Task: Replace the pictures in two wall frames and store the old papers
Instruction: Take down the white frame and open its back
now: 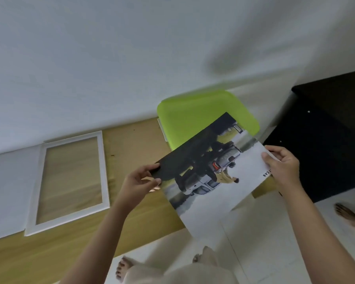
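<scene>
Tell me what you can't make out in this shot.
Head view only:
- Print: caption text by the right hand partly covered by its fingers.
- Green stool: front hidden behind the print.
- White frame: whether glass sits in it, unclear.
- Second frame: out of view.

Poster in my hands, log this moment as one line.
poster held in the air | left hand pinches its dark edge | right hand pinches its white edge | frame lies flat on table, no picture inside
</scene>
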